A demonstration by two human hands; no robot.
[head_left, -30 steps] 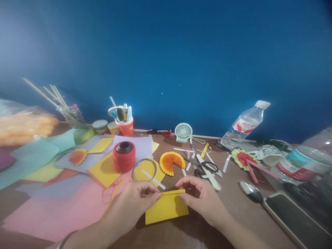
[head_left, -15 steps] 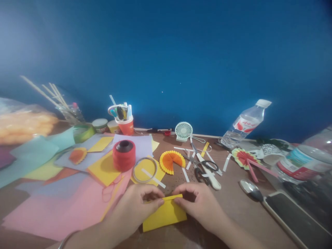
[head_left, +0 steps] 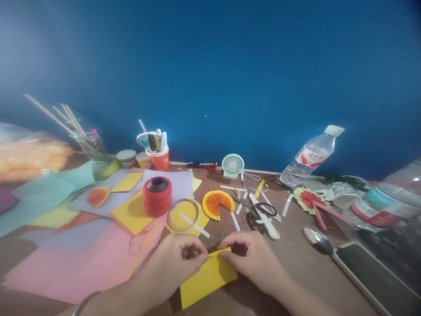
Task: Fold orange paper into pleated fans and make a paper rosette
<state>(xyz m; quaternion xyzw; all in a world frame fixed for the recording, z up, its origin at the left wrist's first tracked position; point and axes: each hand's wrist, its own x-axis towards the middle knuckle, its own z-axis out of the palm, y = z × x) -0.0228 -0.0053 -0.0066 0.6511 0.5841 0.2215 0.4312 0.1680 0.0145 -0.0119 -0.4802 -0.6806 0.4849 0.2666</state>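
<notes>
A yellow sheet of paper [head_left: 207,283] hangs between my two hands near the front of the table, with a narrow fold along its top edge. My left hand [head_left: 184,254] pinches the upper left part of that edge between thumb and fingers. On the upper right, my right hand [head_left: 245,252] pinches the same edge. Just beyond the hands lie a pleated orange and yellow paper fan [head_left: 217,202], a silver ring [head_left: 170,215] on yellow paper, and black-handled scissors [head_left: 255,221] among white paper strips.
A red spool of thread [head_left: 157,199] stands on coloured paper sheets [head_left: 66,272] at the left. Behind are a cup of pens [head_left: 159,158] and a small fan [head_left: 233,164]. To the right are a tilted water bottle [head_left: 309,156], a spoon [head_left: 316,237] and a phone [head_left: 375,276].
The lower edge of the yellow paper has swung down and toward me, showing more of its face. Both hands keep their pinch on the top edge, almost unmoved.
</notes>
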